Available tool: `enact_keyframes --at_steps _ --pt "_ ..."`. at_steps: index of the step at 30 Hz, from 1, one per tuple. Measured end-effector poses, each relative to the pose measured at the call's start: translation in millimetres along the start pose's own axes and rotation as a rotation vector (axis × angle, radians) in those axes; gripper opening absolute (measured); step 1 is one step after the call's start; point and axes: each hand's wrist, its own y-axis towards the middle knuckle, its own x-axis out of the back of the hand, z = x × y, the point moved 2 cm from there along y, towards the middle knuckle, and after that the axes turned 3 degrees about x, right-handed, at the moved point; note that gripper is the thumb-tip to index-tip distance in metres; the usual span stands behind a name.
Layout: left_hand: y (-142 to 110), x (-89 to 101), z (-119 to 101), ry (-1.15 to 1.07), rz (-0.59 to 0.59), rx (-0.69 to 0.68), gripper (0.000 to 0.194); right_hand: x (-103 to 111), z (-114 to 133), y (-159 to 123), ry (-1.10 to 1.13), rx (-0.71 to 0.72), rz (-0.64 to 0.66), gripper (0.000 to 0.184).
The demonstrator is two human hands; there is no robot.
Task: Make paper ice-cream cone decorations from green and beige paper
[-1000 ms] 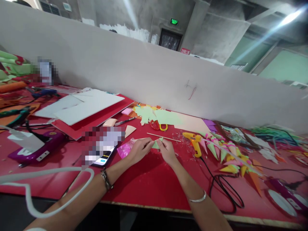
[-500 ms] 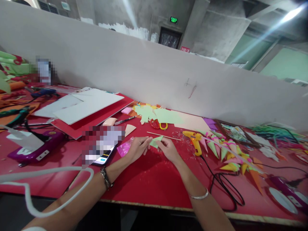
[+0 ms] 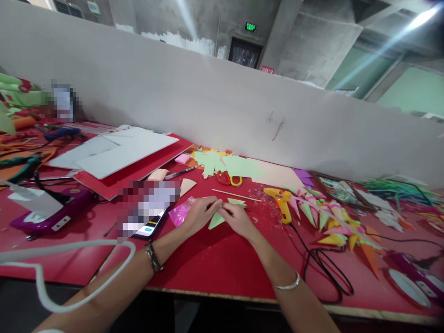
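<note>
Both my hands meet over the red table [image 3: 215, 268] and pinch one light green paper triangle [image 3: 217, 220]. My left hand [image 3: 200, 214] grips its upper left edge with fingers closed. My right hand [image 3: 236, 219] holds its right side, thumb and fingers pressed together. The green piece's lower tip points down-left below my fingers. A thin wooden stick [image 3: 236, 195] lies just beyond my hands. A pink plastic bag [image 3: 180, 212] lies left of my left hand.
A yellow glue gun [image 3: 282, 203] with a black cord [image 3: 326, 273] lies to the right, beside a string of coloured paper cones [image 3: 329, 222]. Red-and-yellow scissors [image 3: 229, 179] and green paper scraps [image 3: 222, 165] lie farther back. A phone [image 3: 150, 226], white boards [image 3: 118, 152] and a purple device [image 3: 52, 212] sit left.
The green triangle has turned in my hands: its free tip now hangs down-left instead of pointing up between them. My hands have drawn closer together.
</note>
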Motion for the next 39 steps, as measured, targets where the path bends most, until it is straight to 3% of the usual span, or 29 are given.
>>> enact_keyframes --at_steps 5,8,13,16,21,26,30,35,39 --pt "1.6 0.9 1.9 -0.137 -0.065 0.046 0.028 -2.0 0.9 -1.5 0.211 -0.108 0.033 0.027" --pt "1.8 2.1 3.6 -0.156 -0.076 0.064 0.024 -1.4 1.5 -1.8 0.224 -0.142 0.023 0.026" --pt "1.9 -0.8 3.8 -0.012 0.054 0.013 0.033 2.5 4.2 -3.2 0.154 -0.102 -0.084 0.028" --pt "0.8 -3.2 2.6 -0.092 0.105 0.011 0.035 4.9 2.9 -2.5 0.115 -0.081 -0.114 0.03" --pt "-1.1 -3.6 5.1 -0.312 0.079 0.183 0.036 21.6 -5.6 3.5 -0.309 0.049 -0.306 0.029" --pt "1.5 1.2 4.2 -0.353 -0.043 0.194 0.034 20.0 -24.8 3.5 -0.793 -0.012 -0.137 0.027" --pt "3.5 3.0 1.9 -0.475 -0.131 0.219 0.02 13.2 -29.6 2.3 -0.908 -0.052 -0.093 0.021" --pt "3.1 -2.2 3.4 -0.745 -0.041 0.351 0.024 15.9 -24.5 6.6 -0.938 -0.048 -0.166 0.028" --pt "1.8 -9.3 9.5 -0.657 0.024 0.349 0.022 15.7 -29.6 10.1 -0.982 -0.053 -0.159 0.035"
